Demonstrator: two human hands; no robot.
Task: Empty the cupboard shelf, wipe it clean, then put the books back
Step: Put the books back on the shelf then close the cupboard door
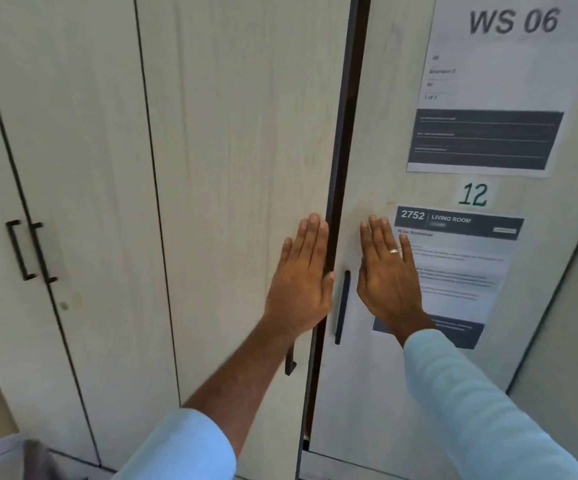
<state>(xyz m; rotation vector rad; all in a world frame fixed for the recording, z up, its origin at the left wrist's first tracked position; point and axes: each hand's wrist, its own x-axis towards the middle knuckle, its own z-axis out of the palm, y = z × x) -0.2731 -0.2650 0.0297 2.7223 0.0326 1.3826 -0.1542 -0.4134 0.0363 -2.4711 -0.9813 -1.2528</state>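
**Inspector:** Presently, both cupboard doors fill the centre of the frame, with a narrow dark gap between them. The left door (246, 168) and right door (377, 140) are rigid flat panels, hinged, likely light to swing. The shelf and the books lie behind them, out of sight.

**Assessor:** Where should one take hold?

**Inspector:** At the dark bar handles: the right door handle (343, 306) runs vertically just beside the gap; the left door handle (290, 363) shows only its lower end beneath the wrist.

**Assessor:** And the hands?

**Inspector:** The left hand (299, 282) lies flat, fingers extended together, palm against the left door at its edge. The right hand (387, 275), wearing a ring, is likewise spread flat on the right door, touching a printed notice (453, 268). Neither grips anything.
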